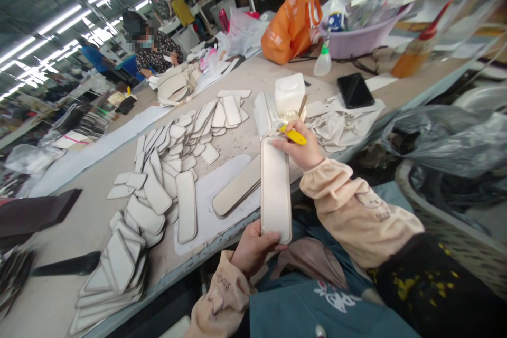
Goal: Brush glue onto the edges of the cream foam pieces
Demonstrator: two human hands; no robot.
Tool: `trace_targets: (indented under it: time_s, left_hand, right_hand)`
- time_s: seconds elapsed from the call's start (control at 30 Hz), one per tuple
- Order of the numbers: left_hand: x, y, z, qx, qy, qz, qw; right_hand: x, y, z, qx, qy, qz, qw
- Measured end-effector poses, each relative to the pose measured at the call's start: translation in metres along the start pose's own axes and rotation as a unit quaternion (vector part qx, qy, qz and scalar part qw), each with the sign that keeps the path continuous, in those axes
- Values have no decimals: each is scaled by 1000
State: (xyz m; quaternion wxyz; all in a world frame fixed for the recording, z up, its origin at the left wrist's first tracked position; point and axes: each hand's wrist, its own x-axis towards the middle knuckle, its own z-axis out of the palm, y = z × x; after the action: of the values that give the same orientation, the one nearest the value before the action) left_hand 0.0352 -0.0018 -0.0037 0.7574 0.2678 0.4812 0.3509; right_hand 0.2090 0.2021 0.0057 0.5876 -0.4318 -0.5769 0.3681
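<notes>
Head view: the left grip (253,247) pinches the near end of a long pale panel (275,190), thumb on its face, above the table (91,211) edge. At the panel's far end the right grip (304,149) is closed around a yellow-handled brush (295,136), a white tub (289,94) just beyond it.

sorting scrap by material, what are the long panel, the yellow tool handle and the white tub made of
The long panel, held by the left hand: matte off-white sheet with a tan rim, perhaps leather or synthetic. The yellow tool handle, in the right hand: smooth glossy plastic, seemingly. The white tub: milky, translucent plastic by its look.
</notes>
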Motion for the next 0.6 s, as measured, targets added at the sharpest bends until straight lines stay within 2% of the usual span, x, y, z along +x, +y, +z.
trace_targets:
  time_s: [0.37,0.6]
  left_hand:
    - [0,-1,-6,0,-23,-12,1000]
    - [0,0,-6,-2,-7,-9,1000]
  right_hand:
    - [-3,-9,3,19,-11,17,1000]
    - [-4,-8,3,1,-10,15,1000]
